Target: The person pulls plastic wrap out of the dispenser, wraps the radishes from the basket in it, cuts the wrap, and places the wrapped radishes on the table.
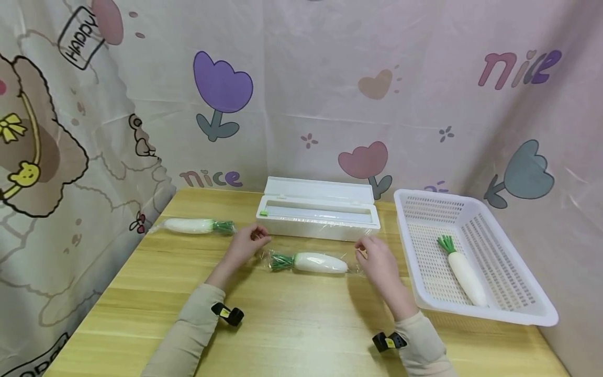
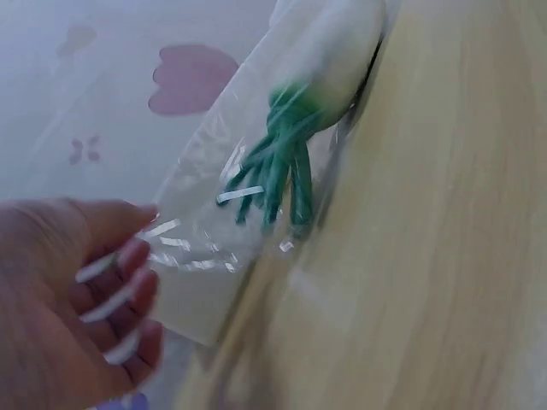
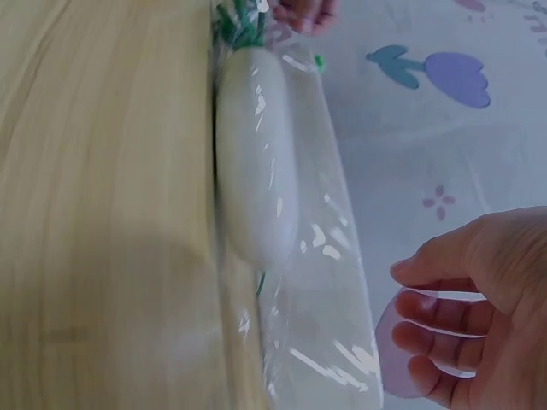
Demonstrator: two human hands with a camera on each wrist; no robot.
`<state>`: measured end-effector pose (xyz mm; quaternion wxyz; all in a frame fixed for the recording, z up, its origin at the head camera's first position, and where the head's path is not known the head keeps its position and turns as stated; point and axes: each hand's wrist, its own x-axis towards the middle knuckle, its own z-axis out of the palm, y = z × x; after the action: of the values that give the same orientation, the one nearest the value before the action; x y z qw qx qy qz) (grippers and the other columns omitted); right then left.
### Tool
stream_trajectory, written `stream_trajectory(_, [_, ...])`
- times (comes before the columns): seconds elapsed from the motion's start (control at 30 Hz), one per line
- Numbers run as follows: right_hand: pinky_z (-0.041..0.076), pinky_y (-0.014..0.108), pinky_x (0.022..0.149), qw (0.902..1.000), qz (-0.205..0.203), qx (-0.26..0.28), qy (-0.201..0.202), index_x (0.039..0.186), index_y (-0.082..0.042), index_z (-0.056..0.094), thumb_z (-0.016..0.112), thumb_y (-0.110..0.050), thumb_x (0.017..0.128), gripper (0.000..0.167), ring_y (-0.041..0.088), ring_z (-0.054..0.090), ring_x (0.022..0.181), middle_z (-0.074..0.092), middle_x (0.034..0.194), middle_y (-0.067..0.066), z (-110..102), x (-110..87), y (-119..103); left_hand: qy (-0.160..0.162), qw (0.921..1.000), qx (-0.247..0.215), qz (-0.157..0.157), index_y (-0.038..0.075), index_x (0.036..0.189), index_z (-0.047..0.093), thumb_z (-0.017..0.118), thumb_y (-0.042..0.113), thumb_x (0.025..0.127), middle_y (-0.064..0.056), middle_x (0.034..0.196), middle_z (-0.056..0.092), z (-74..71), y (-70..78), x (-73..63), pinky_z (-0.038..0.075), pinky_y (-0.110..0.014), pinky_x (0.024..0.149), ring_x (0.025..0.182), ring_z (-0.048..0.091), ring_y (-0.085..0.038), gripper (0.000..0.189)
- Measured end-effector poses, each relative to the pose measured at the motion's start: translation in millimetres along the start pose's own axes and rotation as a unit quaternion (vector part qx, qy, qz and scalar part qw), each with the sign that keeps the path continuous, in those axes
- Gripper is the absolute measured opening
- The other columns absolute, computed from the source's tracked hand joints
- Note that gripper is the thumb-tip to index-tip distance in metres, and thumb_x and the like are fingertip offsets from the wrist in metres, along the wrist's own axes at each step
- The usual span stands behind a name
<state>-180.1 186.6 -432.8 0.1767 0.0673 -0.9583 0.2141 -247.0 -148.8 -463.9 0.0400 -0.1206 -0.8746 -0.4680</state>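
We list one film-wrapped white radish (image 1: 320,263), on the table (image 1: 301,324) between left hand (image 1: 247,245) and right hand (image 1: 378,260). Both: loosely bent, parted, nothing visibly held. Handling, we judge: firm, fairly weighty, slick outside; best gripped around mid-body.

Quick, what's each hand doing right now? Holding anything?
Left hand: loosely curled by the plastic wrap; whether it pinches any cannot be told.
Right hand: open, loosely curled, holding nothing.
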Motion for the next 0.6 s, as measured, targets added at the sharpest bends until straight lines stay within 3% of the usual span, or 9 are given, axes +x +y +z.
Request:
stream_trajectory(0.07, [0.054, 0.04, 0.07, 0.9997, -0.018, 0.003, 0.018, 0.089, -0.011, 0.067, 0.071, -0.007, 0.08, 0.01, 0.024, 0.062, 0.084, 0.067, 0.089, 0.005, -1, -1.8, -4, 0.016, 0.9969, 0.016, 0.075, 0.006, 0.096, 0.066, 0.072, 0.014, 0.087, -0.006, 0.088, 0.066, 0.4, 9.6, -2.8, 0.052, -0.025, 0.068, 0.078, 0.058, -0.015, 0.014])
stream_trajectory(0.13, [0.054, 0.039, 0.069, 0.9982, -0.042, 0.007, 0.042, 0.087, -0.01, 0.067, 0.073, -0.006, 0.079, 0.012, 0.024, 0.062, 0.082, 0.066, 0.087, 0.006, -1, -4.2, -7, 0.032, 0.9833, 0.058, 0.17, 0.006, 0.094, 0.067, 0.073, 0.012, 0.085, -0.005, 0.088, 0.067, 2.1, 20.5, -6.3, 0.054, -0.029, 0.071, 0.08, 0.061, -0.017, 0.012])
stream_trajectory(0.17, [0.054, 0.039, 0.069, 0.997, -0.054, 0.009, 0.054, 0.086, -0.01, 0.067, 0.074, -0.005, 0.078, 0.012, 0.024, 0.062, 0.081, 0.066, 0.086, 0.005, 0, -5.6, -9, 0.04, 0.9716, 0.086, 0.217, 0.007, 0.093, 0.068, 0.074, 0.012, 0.084, -0.004, 0.088, 0.068, 3.8, 25.4, -8.2, 0.055, -0.031, 0.072, 0.081, 0.062, -0.017, 0.012])
stream_trajectory(0.23, [0.054, 0.038, 0.07, 0.9937, -0.084, 0.015, 0.073, 0.086, -0.009, 0.068, 0.076, -0.003, 0.076, 0.015, 0.023, 0.063, 0.08, 0.067, 0.086, 0.006, 2, -8.5, -12, 0.053, 0.9385, 0.146, 0.308, 0.008, 0.092, 0.07, 0.075, 0.011, 0.082, -0.003, 0.088, 0.07, 7.6, 33.9, -11.6, 0.056, -0.034, 0.075, 0.083, 0.064, -0.018, 0.012])
stream_trajectory(0.3, [0.055, 0.037, 0.072, 0.9897, -0.119, 0.018, 0.079, 0.087, -0.008, 0.068, 0.078, -0.003, 0.074, 0.017, 0.023, 0.063, 0.081, 0.067, 0.087, 0.005, 6, -10.7, -15, 0.066, 0.9053, 0.2, 0.369, 0.01, 0.09, 0.071, 0.077, 0.013, 0.08, -0.001, 0.088, 0.071, 12.0, 40.2, -15.6, 0.056, -0.034, 0.079, 0.084, 0.065, -0.017, 0.012])
stream_trajectory(0.33, [0.055, 0.037, 0.073, 0.9873, -0.137, 0.019, 0.078, 0.088, -0.008, 0.068, 0.079, -0.003, 0.073, 0.018, 0.023, 0.063, 0.082, 0.067, 0.087, 0.005, 8, -11.6, -16, 0.07, 0.8915, 0.222, 0.389, 0.012, 0.09, 0.071, 0.078, 0.014, 0.079, 0.001, 0.088, 0.071, 14.5, 42.9, -17.7, 0.056, -0.035, 0.081, 0.085, 0.066, -0.017, 0.013])
stream_trajectory(0.4, [0.055, 0.037, 0.075, 0.9819, -0.174, 0.02, 0.071, 0.09, -0.008, 0.069, 0.08, -0.003, 0.072, 0.021, 0.023, 0.063, 0.084, 0.067, 0.089, 0.004, 14, -13.0, -18, 0.066, 0.8726, 0.255, 0.411, 0.014, 0.09, 0.072, 0.079, 0.019, 0.078, 0.002, 0.089, 0.071, 19.7, 46.2, -21.8, 0.056, -0.035, 0.084, 0.086, 0.065, -0.016, 0.015])
stream_trajectory(0.5, [0.054, 0.039, 0.079, 0.9747, -0.217, 0.014, 0.054, 0.092, -0.009, 0.069, 0.082, -0.006, 0.071, 0.025, 0.024, 0.063, 0.087, 0.068, 0.091, 0.003, 22, -14.5, -19, 0.047, 0.859, 0.292, 0.418, 0.018, 0.094, 0.074, 0.079, 0.024, 0.079, 0.005, 0.093, 0.072, 28.1, 48.5, -27.6, 0.054, -0.035, 0.086, 0.09, 0.063, -0.015, 0.017])
stream_trajectory(0.6, [0.053, 0.04, 0.082, 0.9709, -0.238, 0.004, 0.021, 0.095, -0.01, 0.069, 0.082, -0.007, 0.071, 0.028, 0.024, 0.063, 0.091, 0.068, 0.095, 0.003, 29, -15.6, -19, 0.014, 0.858, 0.328, 0.395, 0.022, 0.1, 0.074, 0.076, 0.028, 0.083, 0.006, 0.099, 0.072, 36.3, 49.2, -32.1, 0.052, -0.036, 0.084, 0.095, 0.061, -0.016, 0.018])
